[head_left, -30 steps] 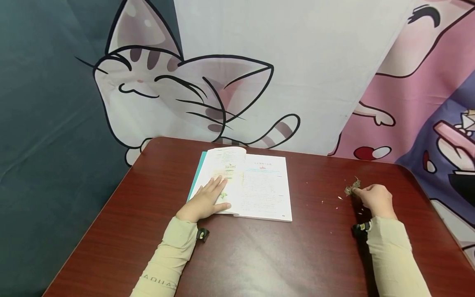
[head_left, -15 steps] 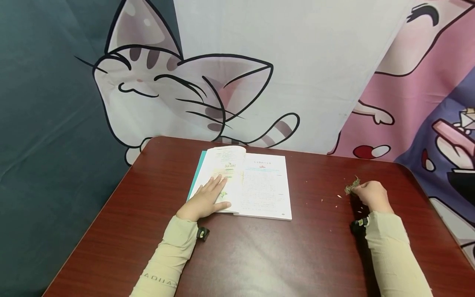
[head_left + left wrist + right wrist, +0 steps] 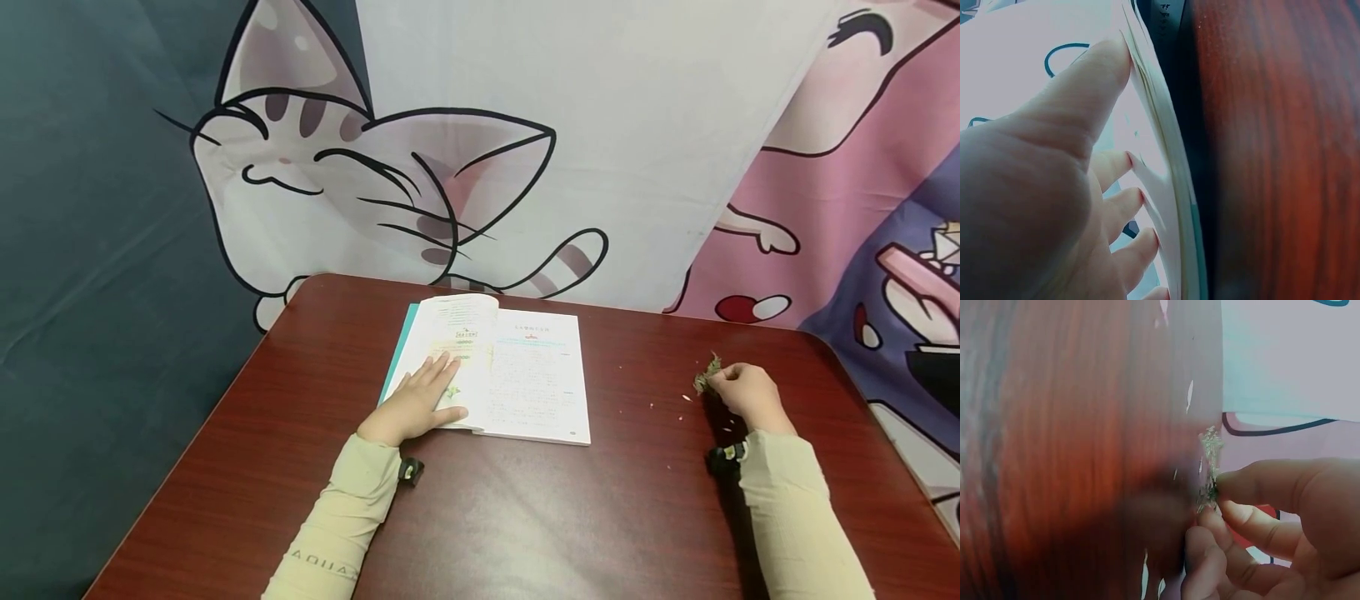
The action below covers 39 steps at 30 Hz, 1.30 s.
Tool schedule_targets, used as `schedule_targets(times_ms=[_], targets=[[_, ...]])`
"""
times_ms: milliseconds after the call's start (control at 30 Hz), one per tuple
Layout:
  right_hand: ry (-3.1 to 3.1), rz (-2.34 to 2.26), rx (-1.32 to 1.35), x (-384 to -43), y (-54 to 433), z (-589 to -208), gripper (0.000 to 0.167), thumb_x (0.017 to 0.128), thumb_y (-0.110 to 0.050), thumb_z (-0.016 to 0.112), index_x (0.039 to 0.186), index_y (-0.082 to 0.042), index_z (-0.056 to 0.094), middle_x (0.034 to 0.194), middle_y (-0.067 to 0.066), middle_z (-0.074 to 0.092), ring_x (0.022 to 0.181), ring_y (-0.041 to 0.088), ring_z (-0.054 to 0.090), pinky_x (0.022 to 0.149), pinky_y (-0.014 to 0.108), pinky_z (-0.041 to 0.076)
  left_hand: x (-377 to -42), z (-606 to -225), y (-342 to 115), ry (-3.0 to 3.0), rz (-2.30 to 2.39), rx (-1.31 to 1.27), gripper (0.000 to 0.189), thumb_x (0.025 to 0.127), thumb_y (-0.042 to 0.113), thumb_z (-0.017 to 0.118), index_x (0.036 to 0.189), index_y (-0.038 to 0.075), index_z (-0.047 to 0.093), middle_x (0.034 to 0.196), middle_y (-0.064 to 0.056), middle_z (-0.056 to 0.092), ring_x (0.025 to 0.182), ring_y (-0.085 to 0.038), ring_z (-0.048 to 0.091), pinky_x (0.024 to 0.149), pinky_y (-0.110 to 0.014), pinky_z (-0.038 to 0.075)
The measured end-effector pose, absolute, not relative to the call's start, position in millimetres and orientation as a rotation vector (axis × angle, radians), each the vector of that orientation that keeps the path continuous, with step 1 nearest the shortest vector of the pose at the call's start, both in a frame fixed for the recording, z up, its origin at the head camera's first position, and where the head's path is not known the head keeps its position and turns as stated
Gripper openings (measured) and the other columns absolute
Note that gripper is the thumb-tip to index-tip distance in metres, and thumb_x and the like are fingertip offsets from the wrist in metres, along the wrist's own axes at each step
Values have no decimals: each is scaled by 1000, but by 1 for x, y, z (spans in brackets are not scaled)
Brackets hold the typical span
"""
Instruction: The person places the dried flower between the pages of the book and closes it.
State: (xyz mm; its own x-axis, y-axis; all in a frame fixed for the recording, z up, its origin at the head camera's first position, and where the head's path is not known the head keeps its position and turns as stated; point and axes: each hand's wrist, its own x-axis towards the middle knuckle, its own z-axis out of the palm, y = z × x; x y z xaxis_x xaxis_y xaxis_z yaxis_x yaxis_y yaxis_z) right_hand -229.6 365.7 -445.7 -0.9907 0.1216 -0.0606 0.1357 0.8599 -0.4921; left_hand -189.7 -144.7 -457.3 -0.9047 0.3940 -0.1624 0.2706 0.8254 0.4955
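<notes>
An open book (image 3: 534, 375) with printed white pages and a teal cover edge lies on the table. My left hand (image 3: 412, 404) rests with spread, straight fingers on its left page. In the left wrist view the thumb and fingertips press on the page near the book's edge. At the table's right side my right hand (image 3: 752, 397) pinches a small dried green-brown plant sprig (image 3: 706, 377) between thumb and fingers. The right wrist view shows the sprig (image 3: 1211, 450) sticking out past the fingertips, close over the tabletop.
Several small pale flakes (image 3: 686, 397) lie scattered on the dark red-brown table (image 3: 570, 517) around the right hand. Behind the table's far edge hangs a cloth backdrop (image 3: 637, 125) with cartoon cats.
My right hand has shifted slightly left and away from me, and the sprig in its fingers has turned a little. My left hand stays in place on the book.
</notes>
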Motion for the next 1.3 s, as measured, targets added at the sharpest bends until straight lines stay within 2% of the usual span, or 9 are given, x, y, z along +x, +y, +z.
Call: schedule_targets(times_ms=[200,433,600,900,1033,1167,1233,1267,1300], targets=[[3087,-871,194,-228,354,-444,19,90,-14,59,83,2,66,68,4,61,67,21,53,60,32,42,-191,-458,-146,2750,686,510,83,99,43,64,162,8,23,169,-14,15,155,-38,9,120,-64,13],[3118,-1015,208,-228,335,-436,15,88,-12,62,90,2,68,63,-2,64,58,7,55,56,26,40,-190,-458,-145,2751,693,515,83,99,42,64,162,8,23,168,-15,15,155,-39,9,119,-64,13],[3114,-1144,191,-226,322,-431,17,91,-13,67,96,3,68,70,2,69,55,-2,59,55,19,42,-190,-457,-145,2757,688,525,82,99,43,64,162,7,24,168,-16,16,155,-39,10,119,-65,14],[3063,-1326,140,-222,298,-420,21,95,-16,70,101,4,68,82,10,73,61,8,70,54,16,50,-190,-457,-144,2755,694,520,82,99,42,64,162,7,24,168,-15,16,155,-38,9,119,-65,14],[3041,-1436,140,-220,287,-420,22,95,-15,72,105,4,67,81,2,73,63,5,69,52,18,50,-190,-457,-144,2757,689,523,82,99,42,64,162,7,24,168,-16,17,155,-38,10,119,-65,14],[2998,-1586,166,-220,276,-421,26,94,-16,73,109,4,66,77,-12,71,64,-1,68,56,16,51,-190,-456,-144,2756,689,524,82,99,42,64,161,6,24,168,-16,17,154,-39,10,119,-65,14],[2979,-1643,203,-219,271,-421,28,93,-18,74,111,2,66,77,-18,69,66,-3,69,64,13,50,-190,-456,-144,2755,688,523,82,99,42,64,161,6,24,168,-16,17,154,-39,10,119,-65,14],[2962,-1681,216,-219,269,-421,29,93,-19,75,111,1,66,77,-18,69,67,-2,69,77,11,47,-190,-456,-144,2755,689,522,82,99,42,64,161,6,24,168,-16,17,154,-39,10,119,-64,14],[2963,-1698,234,-218,267,-421,30,93,-21,75,111,0,67,77,-19,69,67,-2,70,78,12,47,-190,-456,-144,2754,687,521,82,99,42,64,161,6,24,168,-16,17,154,-39,10,119,-64,14]])
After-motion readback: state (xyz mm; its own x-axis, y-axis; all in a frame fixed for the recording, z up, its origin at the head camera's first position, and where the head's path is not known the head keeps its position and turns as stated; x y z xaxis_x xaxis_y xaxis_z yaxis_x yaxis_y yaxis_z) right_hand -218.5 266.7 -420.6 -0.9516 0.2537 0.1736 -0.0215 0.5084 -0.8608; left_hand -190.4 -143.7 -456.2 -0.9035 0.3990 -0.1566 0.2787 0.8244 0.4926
